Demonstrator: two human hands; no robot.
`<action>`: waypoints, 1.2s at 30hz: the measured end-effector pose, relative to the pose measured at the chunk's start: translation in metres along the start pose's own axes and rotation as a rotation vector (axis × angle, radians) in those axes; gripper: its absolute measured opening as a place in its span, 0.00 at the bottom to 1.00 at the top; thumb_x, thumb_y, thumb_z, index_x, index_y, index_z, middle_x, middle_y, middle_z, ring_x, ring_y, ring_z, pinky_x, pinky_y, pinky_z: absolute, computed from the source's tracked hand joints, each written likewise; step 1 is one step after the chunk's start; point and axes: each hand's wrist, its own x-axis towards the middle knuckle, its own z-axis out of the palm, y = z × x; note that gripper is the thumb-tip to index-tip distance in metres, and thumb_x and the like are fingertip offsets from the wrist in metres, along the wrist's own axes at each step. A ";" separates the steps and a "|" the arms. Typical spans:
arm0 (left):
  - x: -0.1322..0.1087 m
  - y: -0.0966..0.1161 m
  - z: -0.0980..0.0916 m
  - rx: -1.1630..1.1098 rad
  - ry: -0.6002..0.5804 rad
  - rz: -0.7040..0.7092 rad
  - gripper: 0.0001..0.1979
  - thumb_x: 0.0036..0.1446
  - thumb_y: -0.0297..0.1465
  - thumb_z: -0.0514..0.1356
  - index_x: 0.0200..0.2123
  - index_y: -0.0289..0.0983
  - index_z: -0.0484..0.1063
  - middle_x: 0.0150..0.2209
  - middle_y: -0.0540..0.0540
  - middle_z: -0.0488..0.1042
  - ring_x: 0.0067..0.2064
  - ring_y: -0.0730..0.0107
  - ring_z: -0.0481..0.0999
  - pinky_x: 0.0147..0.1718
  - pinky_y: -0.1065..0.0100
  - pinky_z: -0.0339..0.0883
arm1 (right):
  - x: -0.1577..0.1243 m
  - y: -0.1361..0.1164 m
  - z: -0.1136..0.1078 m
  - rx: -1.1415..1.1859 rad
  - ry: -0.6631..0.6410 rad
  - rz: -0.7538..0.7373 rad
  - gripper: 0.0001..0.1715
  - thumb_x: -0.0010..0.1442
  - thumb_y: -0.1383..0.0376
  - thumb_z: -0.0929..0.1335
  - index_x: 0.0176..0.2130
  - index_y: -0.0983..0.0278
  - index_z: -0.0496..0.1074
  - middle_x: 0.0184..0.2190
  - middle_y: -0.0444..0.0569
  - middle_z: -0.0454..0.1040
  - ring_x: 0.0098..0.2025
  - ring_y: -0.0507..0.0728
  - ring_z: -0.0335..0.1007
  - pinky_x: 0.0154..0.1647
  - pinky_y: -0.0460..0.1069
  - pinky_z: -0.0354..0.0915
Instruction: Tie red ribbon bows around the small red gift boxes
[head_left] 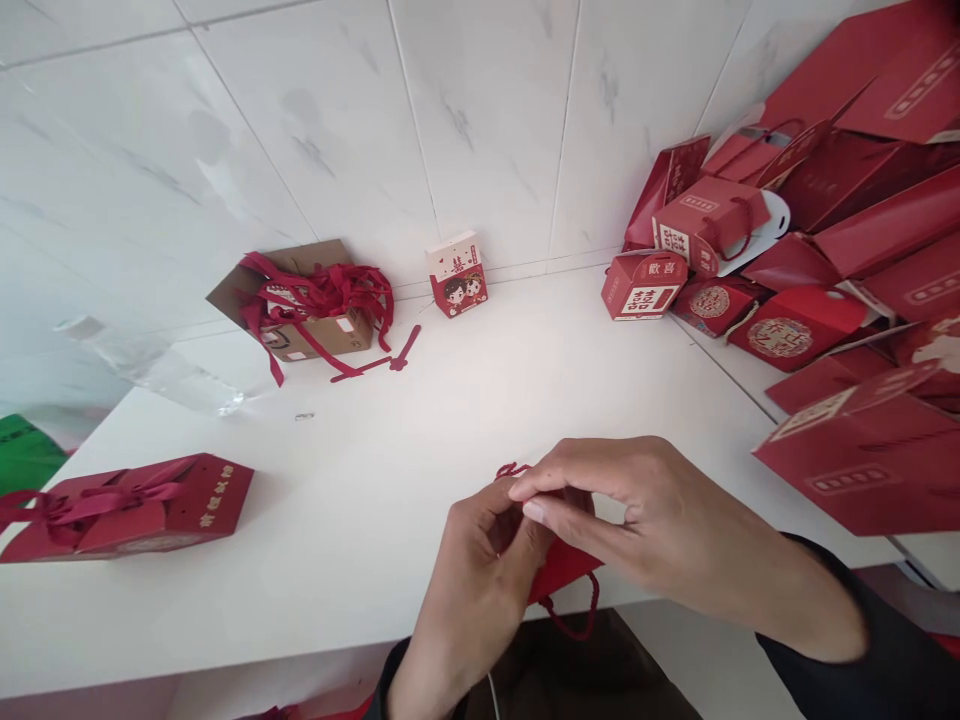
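Note:
At the table's front edge is a small red gift box [574,570] with dark red rope handles [581,632]. Both hands cover most of it. My left hand [480,575] is closed over its left side, with the thumb and fingers bent together. From the right comes my right hand [637,510], thumb and forefinger pinched above the box, its fingertips close to the left hand's. Whatever lies between those fingertips is hidden. Past the hands, a bit of rope loop [511,468] shows.
A cardboard box [330,340] of red ribbons and a small printed box [459,285] stand by the tiled wall. A ribbon-tied red box [169,508] lies left, a clear plastic bag [180,370] behind it. Many red gift boxes [862,460] are piled right.

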 end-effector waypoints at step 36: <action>0.006 -0.008 -0.008 -0.315 0.090 -0.193 0.16 0.67 0.39 0.59 0.37 0.33 0.79 0.30 0.46 0.75 0.30 0.74 0.69 0.31 0.71 0.64 | -0.016 0.025 0.026 -0.158 0.205 0.219 0.20 0.66 0.66 0.68 0.56 0.54 0.67 0.44 0.43 0.77 0.45 0.54 0.76 0.48 0.51 0.73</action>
